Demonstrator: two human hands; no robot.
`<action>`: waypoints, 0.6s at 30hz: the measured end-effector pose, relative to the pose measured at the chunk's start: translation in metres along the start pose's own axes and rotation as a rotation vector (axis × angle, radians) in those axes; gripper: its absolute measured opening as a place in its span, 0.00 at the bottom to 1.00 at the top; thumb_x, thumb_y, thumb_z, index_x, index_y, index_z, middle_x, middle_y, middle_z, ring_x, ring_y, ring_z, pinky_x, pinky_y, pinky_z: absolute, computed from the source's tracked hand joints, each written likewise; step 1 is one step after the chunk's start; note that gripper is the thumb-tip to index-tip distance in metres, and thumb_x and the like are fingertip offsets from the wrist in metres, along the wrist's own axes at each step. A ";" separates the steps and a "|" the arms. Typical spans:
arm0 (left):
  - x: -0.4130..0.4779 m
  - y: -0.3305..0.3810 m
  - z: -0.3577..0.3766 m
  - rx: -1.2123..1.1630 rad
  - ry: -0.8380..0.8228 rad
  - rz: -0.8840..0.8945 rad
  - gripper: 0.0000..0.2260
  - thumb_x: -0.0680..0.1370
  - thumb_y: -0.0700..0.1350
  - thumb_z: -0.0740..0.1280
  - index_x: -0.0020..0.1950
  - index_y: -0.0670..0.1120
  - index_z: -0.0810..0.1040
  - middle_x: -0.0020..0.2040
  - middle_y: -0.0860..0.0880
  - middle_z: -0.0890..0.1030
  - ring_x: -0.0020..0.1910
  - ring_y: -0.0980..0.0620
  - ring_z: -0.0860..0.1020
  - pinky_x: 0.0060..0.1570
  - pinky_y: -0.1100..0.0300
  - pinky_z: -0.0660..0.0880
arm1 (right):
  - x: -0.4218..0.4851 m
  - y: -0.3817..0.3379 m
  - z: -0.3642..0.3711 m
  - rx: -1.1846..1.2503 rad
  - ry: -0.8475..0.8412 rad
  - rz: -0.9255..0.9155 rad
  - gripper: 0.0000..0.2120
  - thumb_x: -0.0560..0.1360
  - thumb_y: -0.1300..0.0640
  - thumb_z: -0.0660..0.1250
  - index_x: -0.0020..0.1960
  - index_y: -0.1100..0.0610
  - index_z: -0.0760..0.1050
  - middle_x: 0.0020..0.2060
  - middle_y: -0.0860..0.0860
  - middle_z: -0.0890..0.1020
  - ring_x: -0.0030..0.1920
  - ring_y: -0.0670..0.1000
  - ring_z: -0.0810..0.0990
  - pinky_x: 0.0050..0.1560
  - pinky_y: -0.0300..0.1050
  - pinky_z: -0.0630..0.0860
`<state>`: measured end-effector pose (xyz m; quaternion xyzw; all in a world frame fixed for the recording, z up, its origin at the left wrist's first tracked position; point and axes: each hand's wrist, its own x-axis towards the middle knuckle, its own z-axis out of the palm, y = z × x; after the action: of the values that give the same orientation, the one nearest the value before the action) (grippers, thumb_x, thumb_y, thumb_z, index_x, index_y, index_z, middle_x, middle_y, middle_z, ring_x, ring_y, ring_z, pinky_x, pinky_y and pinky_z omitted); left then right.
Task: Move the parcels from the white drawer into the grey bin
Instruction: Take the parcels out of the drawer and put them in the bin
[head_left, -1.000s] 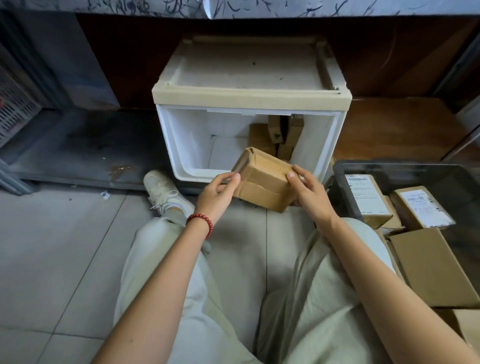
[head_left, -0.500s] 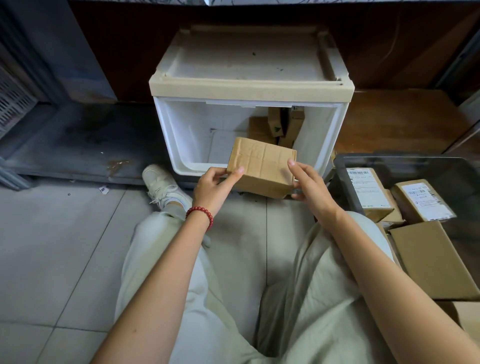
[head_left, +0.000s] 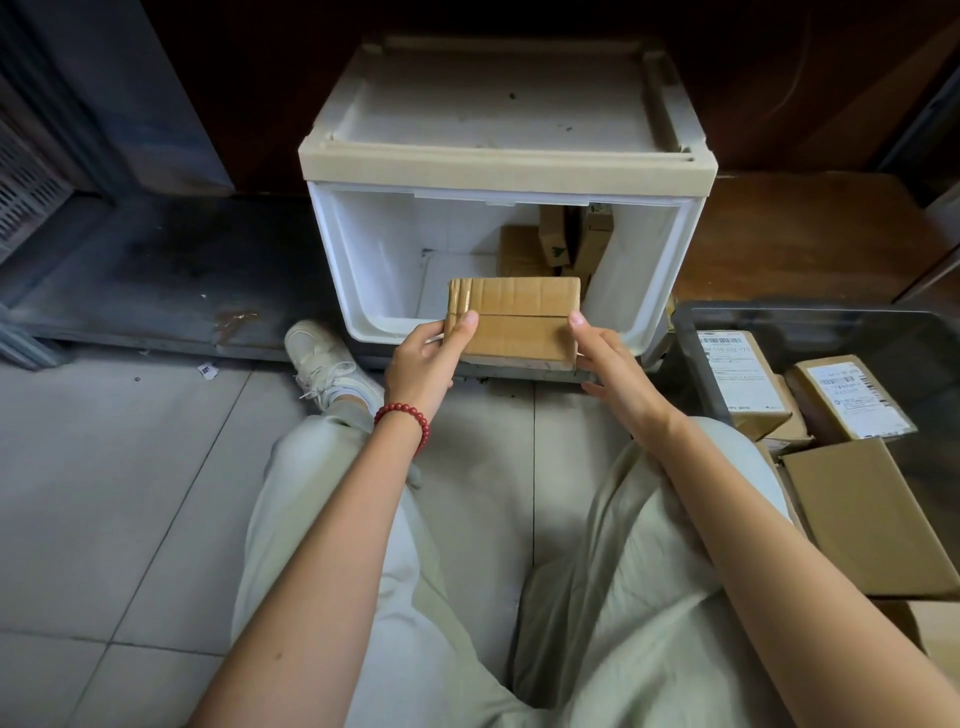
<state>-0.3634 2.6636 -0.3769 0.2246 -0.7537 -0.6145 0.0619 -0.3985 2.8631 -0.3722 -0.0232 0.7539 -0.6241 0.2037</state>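
Observation:
A small brown cardboard parcel (head_left: 514, 317) is held level just in front of the open white drawer (head_left: 363, 270). My left hand (head_left: 428, 364) grips its left end, thumb on top. My right hand (head_left: 613, 374) grips its right end. Several more brown parcels (head_left: 558, 241) stand in the drawer's back right corner. The grey bin (head_left: 691, 338) sits to the right, holding several parcels, two of them with white labels (head_left: 727, 374).
My knees in pale trousers and a white shoe (head_left: 322, 364) lie on the grey tiled floor below the drawer. A dark metal platform (head_left: 156, 275) runs left of the drawer, a wooden board (head_left: 810, 239) right of it. A plain brown box (head_left: 872, 519) fills the bin's near part.
The parcel has been turned between both hands from tilted to level, its taped face now up, and it stays in front of the drawer opening. The camera has tipped slightly downward.

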 end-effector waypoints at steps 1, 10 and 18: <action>0.000 0.000 0.000 0.000 -0.009 0.004 0.09 0.73 0.62 0.67 0.44 0.59 0.78 0.38 0.61 0.79 0.41 0.63 0.76 0.51 0.54 0.78 | 0.000 0.001 0.000 0.000 0.007 -0.003 0.34 0.65 0.27 0.59 0.63 0.46 0.65 0.64 0.46 0.71 0.64 0.49 0.70 0.64 0.48 0.66; -0.002 0.001 0.004 -0.059 -0.026 0.022 0.17 0.67 0.63 0.73 0.50 0.56 0.77 0.48 0.57 0.82 0.50 0.60 0.79 0.57 0.51 0.77 | 0.000 0.001 -0.002 0.017 0.106 -0.095 0.31 0.64 0.28 0.64 0.49 0.54 0.72 0.68 0.51 0.71 0.73 0.49 0.65 0.73 0.56 0.61; 0.001 0.019 0.015 -0.026 -0.049 0.155 0.20 0.66 0.60 0.75 0.51 0.57 0.72 0.55 0.56 0.79 0.55 0.58 0.78 0.57 0.55 0.77 | -0.001 0.003 -0.006 0.139 0.127 -0.085 0.35 0.65 0.31 0.65 0.56 0.60 0.67 0.56 0.49 0.80 0.59 0.47 0.79 0.58 0.49 0.77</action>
<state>-0.3750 2.6795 -0.3629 0.1496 -0.7621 -0.6230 0.0937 -0.3988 2.8700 -0.3736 -0.0013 0.7186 -0.6832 0.1297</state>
